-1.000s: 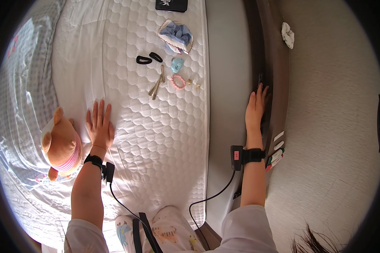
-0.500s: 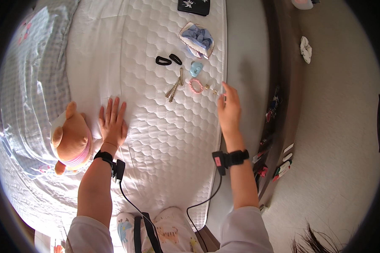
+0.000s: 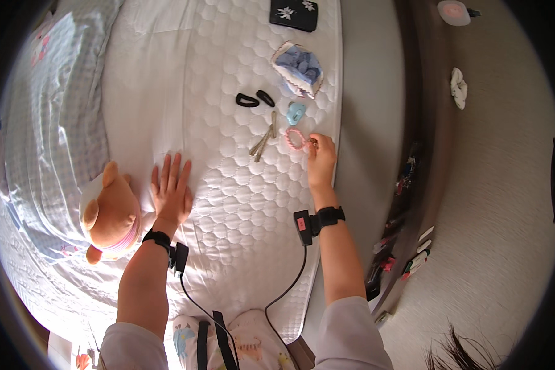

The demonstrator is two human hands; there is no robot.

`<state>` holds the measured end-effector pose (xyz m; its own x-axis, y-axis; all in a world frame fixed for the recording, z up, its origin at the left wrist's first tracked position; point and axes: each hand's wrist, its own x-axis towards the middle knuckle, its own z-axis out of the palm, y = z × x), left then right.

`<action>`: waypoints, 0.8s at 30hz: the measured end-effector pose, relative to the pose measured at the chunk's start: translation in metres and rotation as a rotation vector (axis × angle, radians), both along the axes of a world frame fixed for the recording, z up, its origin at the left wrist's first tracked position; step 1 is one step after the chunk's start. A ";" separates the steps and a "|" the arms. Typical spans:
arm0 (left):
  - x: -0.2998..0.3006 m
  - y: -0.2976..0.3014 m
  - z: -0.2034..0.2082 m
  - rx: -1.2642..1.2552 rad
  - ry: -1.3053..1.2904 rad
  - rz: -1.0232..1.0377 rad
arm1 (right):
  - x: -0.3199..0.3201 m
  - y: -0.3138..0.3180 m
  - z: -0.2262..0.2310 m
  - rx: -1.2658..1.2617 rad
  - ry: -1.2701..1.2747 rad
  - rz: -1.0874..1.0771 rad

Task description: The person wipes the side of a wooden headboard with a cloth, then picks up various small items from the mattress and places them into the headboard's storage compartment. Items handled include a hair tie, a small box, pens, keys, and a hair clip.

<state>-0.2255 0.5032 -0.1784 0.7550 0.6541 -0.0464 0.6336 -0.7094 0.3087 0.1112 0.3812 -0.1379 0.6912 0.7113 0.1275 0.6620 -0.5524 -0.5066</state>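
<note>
My right hand [image 3: 322,161] is closed at the bed's right edge, thumb and fingertips pinched at a small gold-coloured piece [image 3: 312,142] that they mostly hide. Just left of the fingertips lies a pink twisted hair tie [image 3: 295,139]; I cannot tell whether the gold piece is joined to it. A light blue hair clip [image 3: 296,113] is above the tie, and two crossed long gold-coloured hairpins [image 3: 263,142] lie to its left. Two black snap clips [image 3: 247,100] rest farther up. My left hand [image 3: 171,188] lies flat on the sheet, fingers spread, holding nothing.
A brown plush toy [image 3: 112,213] sits left of my left hand, before a checked pillow [image 3: 68,117]. Blue-and-white cloth [image 3: 299,65] and a black pouch [image 3: 294,15] lie farther up the quilted bed. Right of the grey bed edge runs a dark shelf [image 3: 407,179] with small items.
My right hand has moved left and its fingers have closed over the small gold-coloured pieces beside the hair tie. The whole view has shifted slightly; my left hand stays flat on the sheet.
</note>
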 end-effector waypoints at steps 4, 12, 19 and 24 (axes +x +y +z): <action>-0.001 0.000 -0.001 0.017 -0.013 -0.010 | 0.009 -0.003 0.003 -0.060 -0.140 0.083; 0.001 0.000 -0.003 0.056 -0.041 -0.020 | 0.003 -0.010 0.021 -0.194 0.092 0.045; 0.000 0.000 -0.003 0.049 -0.038 -0.029 | 0.037 -0.013 0.115 0.127 -0.448 0.048; 0.001 0.001 -0.002 0.047 -0.046 -0.029 | 0.094 -0.033 0.155 -0.059 -0.356 -0.210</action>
<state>-0.2243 0.5039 -0.1807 0.7742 0.6327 0.0190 0.5988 -0.7417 0.3023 0.2057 0.3480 0.0170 0.7422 0.5725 0.3484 0.6598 -0.7155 -0.2298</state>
